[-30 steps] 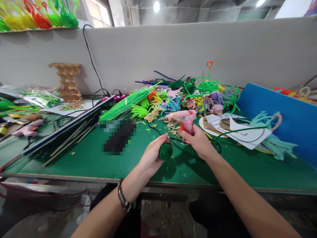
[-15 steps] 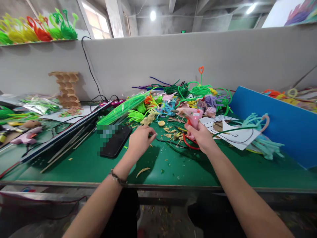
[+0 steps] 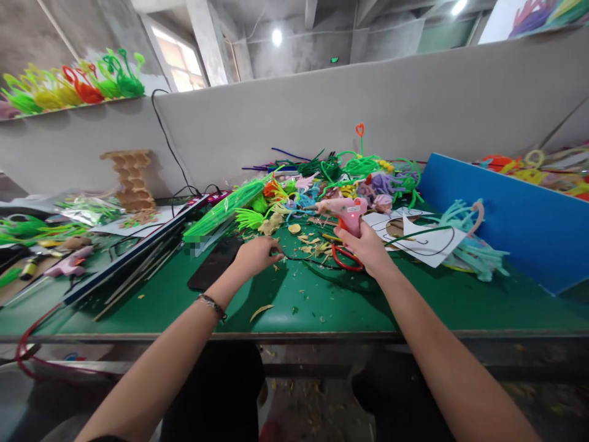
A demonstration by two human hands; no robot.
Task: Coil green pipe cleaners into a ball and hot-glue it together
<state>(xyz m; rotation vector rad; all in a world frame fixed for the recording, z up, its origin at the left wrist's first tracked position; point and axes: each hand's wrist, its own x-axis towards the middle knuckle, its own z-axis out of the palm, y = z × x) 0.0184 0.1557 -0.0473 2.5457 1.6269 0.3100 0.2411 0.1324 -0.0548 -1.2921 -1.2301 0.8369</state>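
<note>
Head view: two bare hands work over one green tabletop point(image 3: 294, 319). The right hand point(image 3: 370, 250) is wrapped around the handle of one pink hot glue gun point(image 3: 345, 207), held above the table with its nozzle pointing left. The left hand point(image 3: 255, 256), one bracelet point(image 3: 213, 305) at its wrist, hangs near one black phone point(image 3: 214, 267), fingers curled toward the thumb; whether they pinch anything, I cannot tell. One red loop handle point(image 3: 352, 267) lies below the glue gun, and one curled beige scrap point(image 3: 261, 312) lies nearer the front edge. A second glue gun point(image 3: 69, 264) rests far left. Behind are one plastic-wrapped bundle of green pipe cleaners point(image 3: 230, 209), one orange heart point(image 3: 359, 129) on a green stem, and one blue panel point(image 3: 497, 221) at right.
</note>
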